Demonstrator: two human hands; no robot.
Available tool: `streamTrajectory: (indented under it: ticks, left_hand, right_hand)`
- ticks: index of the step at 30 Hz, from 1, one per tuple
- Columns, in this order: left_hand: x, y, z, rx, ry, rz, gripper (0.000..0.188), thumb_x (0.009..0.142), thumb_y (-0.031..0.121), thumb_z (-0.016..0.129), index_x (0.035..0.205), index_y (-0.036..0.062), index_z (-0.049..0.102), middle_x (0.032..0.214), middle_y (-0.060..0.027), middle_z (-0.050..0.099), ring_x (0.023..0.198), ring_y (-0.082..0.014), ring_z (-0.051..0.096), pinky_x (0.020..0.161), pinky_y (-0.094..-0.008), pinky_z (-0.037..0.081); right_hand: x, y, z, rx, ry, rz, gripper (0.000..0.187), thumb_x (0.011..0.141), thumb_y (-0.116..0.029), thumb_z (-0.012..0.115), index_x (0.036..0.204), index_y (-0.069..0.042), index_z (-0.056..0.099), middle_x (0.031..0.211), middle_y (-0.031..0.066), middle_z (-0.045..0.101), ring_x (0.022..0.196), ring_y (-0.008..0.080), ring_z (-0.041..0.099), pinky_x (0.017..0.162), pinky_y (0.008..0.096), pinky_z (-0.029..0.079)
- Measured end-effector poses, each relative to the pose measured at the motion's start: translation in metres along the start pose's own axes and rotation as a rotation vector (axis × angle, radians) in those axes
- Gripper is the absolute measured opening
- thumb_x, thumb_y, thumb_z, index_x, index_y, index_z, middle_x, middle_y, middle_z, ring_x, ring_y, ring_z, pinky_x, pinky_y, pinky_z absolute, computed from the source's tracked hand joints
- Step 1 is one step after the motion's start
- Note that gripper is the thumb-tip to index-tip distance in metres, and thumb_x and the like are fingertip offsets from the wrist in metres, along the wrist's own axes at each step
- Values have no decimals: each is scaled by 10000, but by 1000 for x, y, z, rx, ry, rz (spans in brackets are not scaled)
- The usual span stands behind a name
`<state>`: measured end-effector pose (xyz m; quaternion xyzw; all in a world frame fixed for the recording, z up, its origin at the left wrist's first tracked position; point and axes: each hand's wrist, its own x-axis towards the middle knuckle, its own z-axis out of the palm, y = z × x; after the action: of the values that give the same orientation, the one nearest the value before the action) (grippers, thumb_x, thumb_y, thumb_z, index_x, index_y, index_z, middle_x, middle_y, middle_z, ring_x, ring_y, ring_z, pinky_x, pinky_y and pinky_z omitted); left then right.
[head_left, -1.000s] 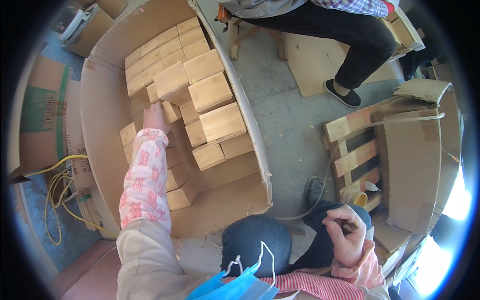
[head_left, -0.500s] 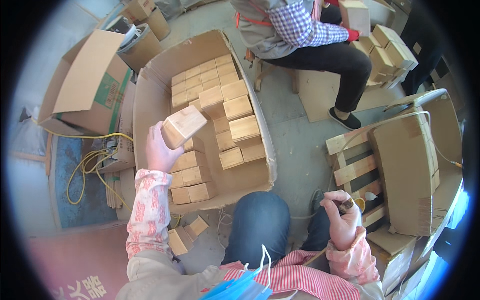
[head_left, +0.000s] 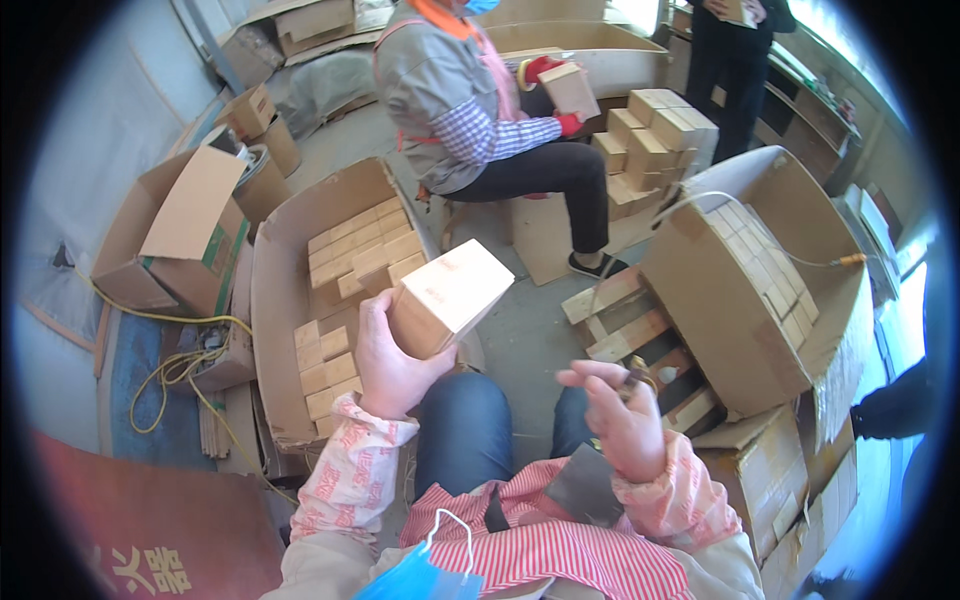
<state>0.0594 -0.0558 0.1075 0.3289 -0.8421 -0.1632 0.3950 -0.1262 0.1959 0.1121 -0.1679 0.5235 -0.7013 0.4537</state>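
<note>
A pale wooden block (head_left: 455,290) with bevelled edges and a faint reddish mark on its top is tilted up in front of me. My left hand (head_left: 388,365) is closed round its left end and underside. To the right, and apart from the block, my right hand (head_left: 632,430) is curled with its index finger stretched toward the block. It grips a small brass-coloured tool (head_left: 638,374), mostly covered by the fingers, so its kind is unclear. Beyond my left hand, several similar blocks (head_left: 365,245) lie in rows inside a large open carton (head_left: 268,330).
A seated person (head_left: 480,130) in red gloves holds another block beside a stack of blocks (head_left: 650,150). On the right, a tall carton (head_left: 720,310) with blocks stands by a slatted pallet (head_left: 625,325); a pale hose (head_left: 690,200) crosses it. Yellow cord (head_left: 165,375) lies left.
My left hand has brought the block from over the carton rightward, closer to my right hand. My right hand has moved left. The whole view has swung up and to the right.
</note>
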Motion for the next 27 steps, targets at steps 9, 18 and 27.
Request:
streamTrajectory:
  ticks: [9,18,27]
  left_hand:
    - [-49,98,37,-313,-62,-62,896,628,291,1015,1304,-11,509,1211,-196,604,1099,-358,662,975,-450,549]
    - [-89,94,27,-1184,-471,-341,877,1041,587,661,1576,-52,386,1471,-177,560,1398,-258,544,1172,-417,429]
    - [-99,77,45,-1325,-535,-708,627,1194,440,346,1635,-5,377,1577,-130,544,1425,-203,552,1178,-368,451]
  right_hand:
    - [26,25,-3,447,54,268,570,1070,-491,670,1416,-59,533,1241,172,622,589,30,335,521,204,303]
    - [22,35,-20,432,-125,-38,829,964,-135,723,1687,-168,318,1102,22,658,695,26,424,565,194,306]
    - [20,49,-22,259,-264,-207,1296,760,-24,881,1750,-92,47,1638,178,379,1506,303,440,1241,455,372]
